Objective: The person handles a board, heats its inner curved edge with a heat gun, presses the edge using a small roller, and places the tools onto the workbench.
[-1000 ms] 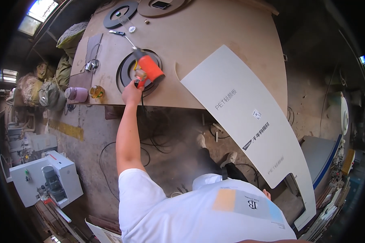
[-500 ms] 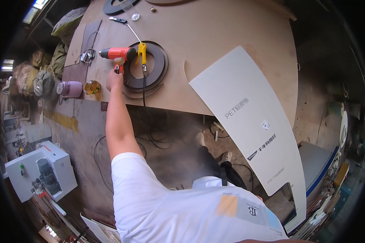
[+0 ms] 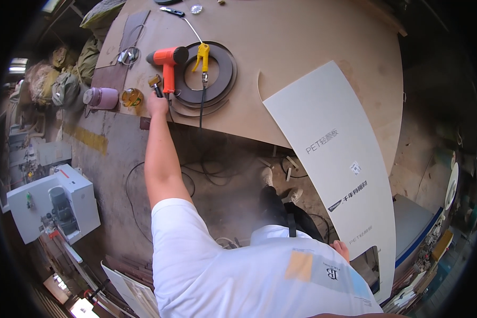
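Observation:
My left hand (image 3: pixel 158 105) reaches to the near left edge of the table, closed round the black handle of a small hand roller (image 3: pixel 154 81) with a brownish head. Just right of it lies a red heat gun (image 3: pixel 168 62), its handle pointing toward me. A yellow air blow gun (image 3: pixel 202 57) rests on a coil of dark edge banding (image 3: pixel 226 79). My right hand (image 3: pixel 341 249) shows only in part, fingers curled at the left edge of a long white board (image 3: pixel 350 153), which lies partly on the table and sticks out past its near edge.
A lilac jar (image 3: pixel 102 98) and a small glass jar of amber liquid (image 3: pixel 132 97) stand left of my hand. Farther back lies a utility knife (image 3: pixel 171 11) on the brown table (image 3: pixel 281 32). Cables (image 3: pixel 212 172) trail across the floor. A white machine (image 3: pixel 55 204) stands at left.
My left hand and the roller have moved left relative to the heat gun, uncovering its handle. My right hand has come into sight at the board's edge. The view has shifted slightly.

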The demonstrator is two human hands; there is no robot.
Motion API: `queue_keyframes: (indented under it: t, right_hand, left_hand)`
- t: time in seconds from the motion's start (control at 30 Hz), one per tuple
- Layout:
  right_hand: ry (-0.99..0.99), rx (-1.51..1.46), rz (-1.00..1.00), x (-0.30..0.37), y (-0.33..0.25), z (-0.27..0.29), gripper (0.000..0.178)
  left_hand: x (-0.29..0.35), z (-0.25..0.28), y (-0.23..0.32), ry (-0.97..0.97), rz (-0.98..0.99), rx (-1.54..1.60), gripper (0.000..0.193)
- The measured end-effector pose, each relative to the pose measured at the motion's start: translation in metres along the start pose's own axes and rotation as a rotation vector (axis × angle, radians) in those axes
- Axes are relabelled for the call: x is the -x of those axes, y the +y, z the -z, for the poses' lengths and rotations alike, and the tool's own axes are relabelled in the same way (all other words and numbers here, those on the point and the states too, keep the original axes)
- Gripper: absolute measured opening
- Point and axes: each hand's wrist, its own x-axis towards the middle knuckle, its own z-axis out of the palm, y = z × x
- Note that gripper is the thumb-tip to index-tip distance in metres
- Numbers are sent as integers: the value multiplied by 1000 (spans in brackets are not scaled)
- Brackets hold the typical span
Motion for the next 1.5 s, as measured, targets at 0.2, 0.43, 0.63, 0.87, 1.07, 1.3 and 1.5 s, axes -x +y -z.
queue_keyframes:
  t: [0.2, 0.43, 0.63, 0.87, 1.07, 1.3, 1.5]
  right_hand:
    - [-89, -35, -72, -33, -71, 4, 41]
    - [-143, 148, 0, -62, -100, -5, 40]
    - [-95, 331, 32, -70, -120, -45, 44]
    - [-45, 260, -88, -96, -160, -94, 40]
    - [-83, 159, -25, -92, -218, -104, 39]
    - [-15, 28, -153, -88, -249, -112, 39]
    - [-37, 0, -7, -107, -162, -119, 41]
  left_hand:
    - [73, 43, 18, 109, -157, -17, 38]
    - [64, 77, 49, -81, -189, 74, 38]
    - [7, 29, 63, -152, -199, -134, 61]
    - [-36, 40, 61, -350, -122, 36, 59]
    - [-77, 23, 81, -56, -108, 127, 59]
    - [-146, -1, 93, -163, -214, 15, 67]
    - [-158, 2, 90, -220, -402, -82, 61]
